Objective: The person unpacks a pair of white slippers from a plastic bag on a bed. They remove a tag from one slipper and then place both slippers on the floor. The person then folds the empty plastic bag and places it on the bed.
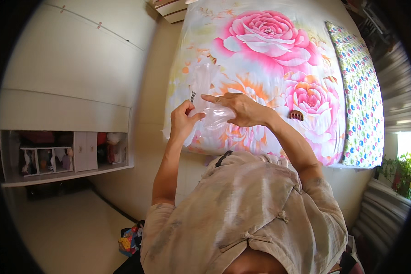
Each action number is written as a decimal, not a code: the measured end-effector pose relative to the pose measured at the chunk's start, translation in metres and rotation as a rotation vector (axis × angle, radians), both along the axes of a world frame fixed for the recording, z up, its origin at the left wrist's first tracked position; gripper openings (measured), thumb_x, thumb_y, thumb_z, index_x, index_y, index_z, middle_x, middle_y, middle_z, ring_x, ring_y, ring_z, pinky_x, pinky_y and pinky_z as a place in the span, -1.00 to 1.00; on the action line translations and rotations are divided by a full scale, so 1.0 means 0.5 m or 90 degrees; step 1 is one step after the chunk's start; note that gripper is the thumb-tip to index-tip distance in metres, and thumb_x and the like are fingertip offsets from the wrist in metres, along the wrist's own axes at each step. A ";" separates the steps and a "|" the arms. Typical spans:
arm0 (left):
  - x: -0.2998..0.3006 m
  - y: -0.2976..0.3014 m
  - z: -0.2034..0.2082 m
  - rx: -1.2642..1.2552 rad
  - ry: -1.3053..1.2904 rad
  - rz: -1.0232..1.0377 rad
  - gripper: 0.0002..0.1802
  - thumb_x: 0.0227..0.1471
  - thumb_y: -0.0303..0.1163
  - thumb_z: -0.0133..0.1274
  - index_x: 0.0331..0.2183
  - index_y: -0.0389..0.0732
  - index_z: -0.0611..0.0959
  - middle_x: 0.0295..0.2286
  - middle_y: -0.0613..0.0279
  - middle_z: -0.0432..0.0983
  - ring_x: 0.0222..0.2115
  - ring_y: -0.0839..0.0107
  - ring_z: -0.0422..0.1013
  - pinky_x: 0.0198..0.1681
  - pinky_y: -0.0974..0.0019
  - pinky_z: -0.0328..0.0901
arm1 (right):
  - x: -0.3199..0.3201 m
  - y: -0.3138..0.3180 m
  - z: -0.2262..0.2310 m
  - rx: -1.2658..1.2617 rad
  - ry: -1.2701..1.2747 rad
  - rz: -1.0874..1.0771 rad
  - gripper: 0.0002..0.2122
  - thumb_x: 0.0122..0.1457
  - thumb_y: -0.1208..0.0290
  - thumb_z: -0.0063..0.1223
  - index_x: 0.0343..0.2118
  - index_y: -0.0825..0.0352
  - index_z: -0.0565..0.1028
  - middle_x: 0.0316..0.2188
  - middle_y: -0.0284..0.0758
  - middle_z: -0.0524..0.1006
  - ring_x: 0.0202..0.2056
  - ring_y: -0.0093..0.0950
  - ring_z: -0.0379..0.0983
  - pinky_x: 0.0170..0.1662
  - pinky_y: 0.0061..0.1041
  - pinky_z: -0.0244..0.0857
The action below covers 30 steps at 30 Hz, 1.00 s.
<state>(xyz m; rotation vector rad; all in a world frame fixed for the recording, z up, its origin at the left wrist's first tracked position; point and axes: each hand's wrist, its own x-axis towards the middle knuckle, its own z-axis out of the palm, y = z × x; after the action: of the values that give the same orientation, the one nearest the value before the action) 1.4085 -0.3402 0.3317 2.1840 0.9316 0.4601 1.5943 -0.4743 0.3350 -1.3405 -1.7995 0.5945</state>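
A clear plastic bag with dark print lies over the near left part of the bed and up between my hands. My left hand is closed on the bag's near left part, thumb and fingers pinching the film. My right hand reaches across from the right, over the crumpled part of the bag. Its index finger points left and stands apart from the thumb; the other fingers are partly hidden. A brown claw hair clip rests on the bed to the right of my right hand.
The bed's sheet has large pink and orange flowers. Along its right side lies a dotted, folded mat. A white cabinet with open shelves stands left. Colourful cloth lies low at left; a plant stands by the window.
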 end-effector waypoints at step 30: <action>0.052 -0.005 -0.085 0.423 -0.036 0.013 -0.86 -0.06 -0.52 -0.04 -0.34 -0.20 0.47 -0.60 0.16 0.45 -0.60 0.19 0.41 -0.57 0.20 0.28 | 0.044 -0.157 -0.180 -0.037 -0.059 -0.204 -0.56 -0.32 0.68 0.07 -0.21 0.37 0.43 -0.28 -0.24 0.45 -0.19 -0.27 0.35 -0.14 -0.36 0.25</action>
<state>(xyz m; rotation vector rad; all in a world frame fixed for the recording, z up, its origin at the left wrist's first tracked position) 1.4344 -0.3427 0.2891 2.7269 0.8466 0.9421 1.6163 -0.5527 0.2450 -1.6781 -1.6021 0.4189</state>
